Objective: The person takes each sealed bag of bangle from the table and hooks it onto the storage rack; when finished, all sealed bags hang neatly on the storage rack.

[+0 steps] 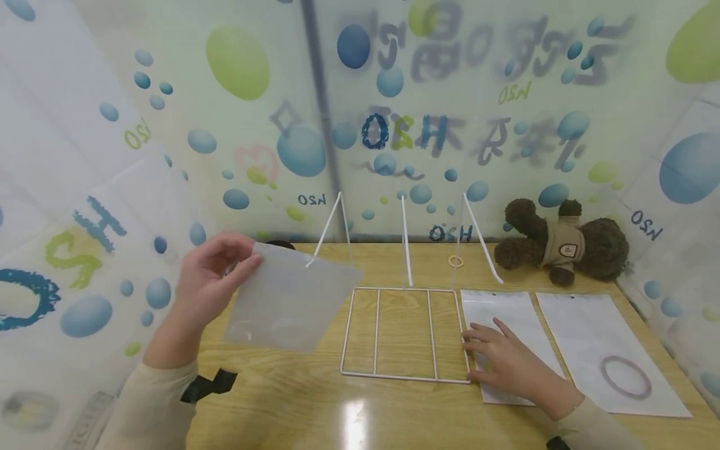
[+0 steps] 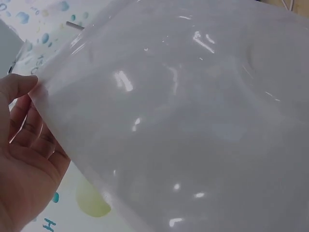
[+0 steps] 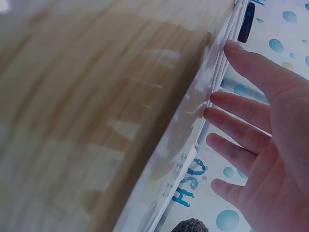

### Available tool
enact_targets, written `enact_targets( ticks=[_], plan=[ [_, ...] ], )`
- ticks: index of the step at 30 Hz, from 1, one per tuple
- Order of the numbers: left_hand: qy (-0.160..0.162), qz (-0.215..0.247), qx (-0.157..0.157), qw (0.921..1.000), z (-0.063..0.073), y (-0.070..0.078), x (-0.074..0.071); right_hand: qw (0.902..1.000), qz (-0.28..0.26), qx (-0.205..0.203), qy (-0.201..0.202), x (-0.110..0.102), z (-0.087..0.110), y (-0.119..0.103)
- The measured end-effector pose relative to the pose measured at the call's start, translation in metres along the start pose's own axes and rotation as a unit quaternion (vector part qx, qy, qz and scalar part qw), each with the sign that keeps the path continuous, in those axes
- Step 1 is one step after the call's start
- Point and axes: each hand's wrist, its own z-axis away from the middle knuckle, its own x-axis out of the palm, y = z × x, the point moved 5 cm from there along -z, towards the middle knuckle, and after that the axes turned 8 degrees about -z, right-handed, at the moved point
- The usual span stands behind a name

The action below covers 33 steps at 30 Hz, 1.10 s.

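Note:
My left hand [image 1: 216,281] pinches a frosted translucent plastic bag [image 1: 292,300] by its upper left corner, thumb on the near side. The bag hangs tilted above the table; in the left wrist view it looks glossy, with a faint round outline. In the middle stands a white wire rack [image 1: 405,377], with several prongs rising at its back. At the rack's right side rests my right hand [image 1: 506,359], fingers spread and fairly straight, fingertips at the wire. Beneath that hand lies a whitish flat bag [image 1: 495,306].
Farther right lies another whitish bag [image 1: 585,325] with a pinkish ring [image 1: 626,377] showing on or in it. A brown teddy bear [image 1: 562,244] lies at the back right of the wooden table [image 1: 270,400]. A small orange ring [image 1: 456,261] sits behind the rack. Printed curtains surround the table.

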Motion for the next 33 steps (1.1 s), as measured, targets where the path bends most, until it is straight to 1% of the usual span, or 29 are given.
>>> enact_targets(
  ticks=[3, 6, 9, 14, 17, 20, 25, 29, 33],
  plan=[
    [-0.009, -0.040, -0.015, 0.9990, -0.002, -0.006, 0.004, 1.0000, 0.003, -0.004, 0.008, 0.000, 0.001, 0.001],
    [-0.020, -0.092, -0.023, 0.9953, -0.005, -0.010, 0.007, 0.9999, 0.004, -0.004, 0.011, 0.002, 0.001, 0.001],
    [-0.031, -0.117, -0.022, 0.9924, -0.009, -0.014, 0.012, 1.0000, 0.000, 0.002, 0.006, 0.003, 0.002, 0.003],
    [-0.040, -0.139, -0.039, 0.9887, -0.015, -0.024, 0.017, 0.9999, -0.003, 0.009, -0.002, 0.004, 0.002, 0.004],
    [-0.034, -0.143, -0.052, 0.9877, -0.018, -0.033, 0.019, 1.0000, 0.001, 0.001, 0.006, 0.003, 0.002, 0.003],
    [-0.027, -0.134, -0.064, 0.9885, -0.021, -0.040, 0.020, 0.9999, 0.005, -0.007, 0.012, 0.002, 0.001, 0.001],
    [-0.017, -0.125, -0.074, 0.9893, -0.025, -0.047, 0.025, 1.0000, -0.001, -0.002, 0.006, 0.001, 0.001, 0.001],
    [-0.014, -0.131, -0.077, 0.9882, -0.027, -0.053, 0.029, 1.0000, -0.006, 0.004, 0.003, 0.001, 0.001, 0.001],
    [-0.015, -0.135, -0.088, 0.9869, -0.029, -0.059, 0.031, 1.0000, -0.004, 0.002, 0.008, 0.001, 0.001, 0.001]
  ],
)
